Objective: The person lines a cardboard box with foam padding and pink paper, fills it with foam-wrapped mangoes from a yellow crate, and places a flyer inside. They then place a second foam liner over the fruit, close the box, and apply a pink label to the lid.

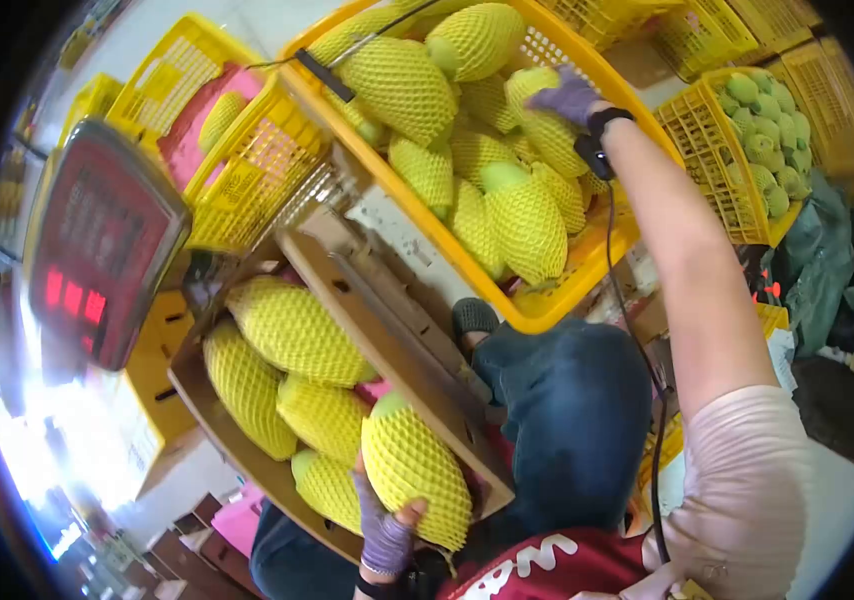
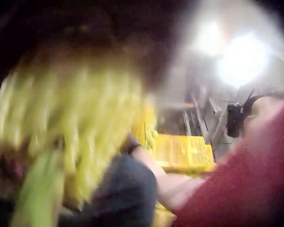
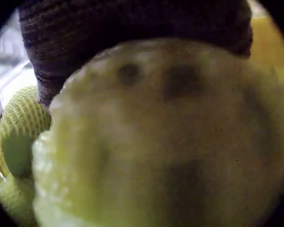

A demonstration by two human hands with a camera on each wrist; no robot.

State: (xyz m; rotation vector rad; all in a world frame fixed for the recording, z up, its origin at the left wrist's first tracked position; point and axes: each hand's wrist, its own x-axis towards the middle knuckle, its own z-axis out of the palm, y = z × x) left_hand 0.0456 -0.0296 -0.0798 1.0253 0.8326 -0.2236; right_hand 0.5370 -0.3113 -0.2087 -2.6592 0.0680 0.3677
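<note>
In the head view my left hand (image 1: pixel 387 535), in a purple fingerless glove, grips a large fruit in a yellow foam net (image 1: pixel 417 465) at the near end of an open cardboard box (image 1: pixel 397 365). Several more netted fruits lie in that box. My right hand (image 1: pixel 567 100), gloved alike, reaches into a big yellow crate (image 1: pixel 457 265) and grips a netted fruit (image 1: pixel 544 125) near its top. Other netted fruits are piled round it. The right wrist view is filled by a blurred, pale fruit (image 3: pixel 170 142) under the dark glove (image 3: pixel 132 23). A blurred yellow net (image 2: pixel 80 113) fills the left wrist view's left side.
A scale with a red lit display (image 1: pixel 77 300) stands at the left. Behind it, a yellow crate (image 1: pixel 247 180) holds pink lining and one netted fruit. At the right, a basket (image 1: pixel 707 165) holds small green fruits. A cable (image 1: pixel 615 260) hangs along the right arm.
</note>
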